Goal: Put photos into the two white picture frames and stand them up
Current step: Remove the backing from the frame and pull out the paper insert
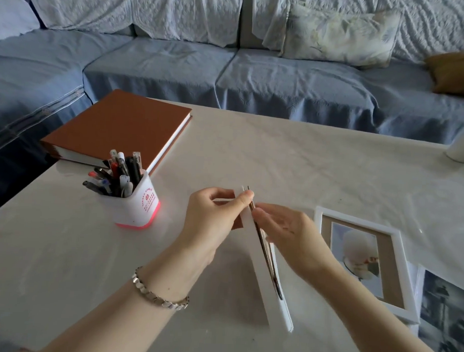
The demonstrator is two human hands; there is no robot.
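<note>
We're closing the white frame [276, 314], on edge on the bench [305, 157]: left hand [213, 217] pinches its top, right hand [289, 233] presses the backing [265, 246] with straight fingers; next, probably seat backing, then stand it.

Brown album [117, 127] behind pen cup [131, 198] — blue sofa [229, 75] beyond.

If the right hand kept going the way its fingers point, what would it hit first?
The white frame stood on edge. The right hand points left and away, its fingertips seemingly already against the frame's face; the left hand pinching the top corner lies just behind. Actual contact is hard to confirm.
</note>
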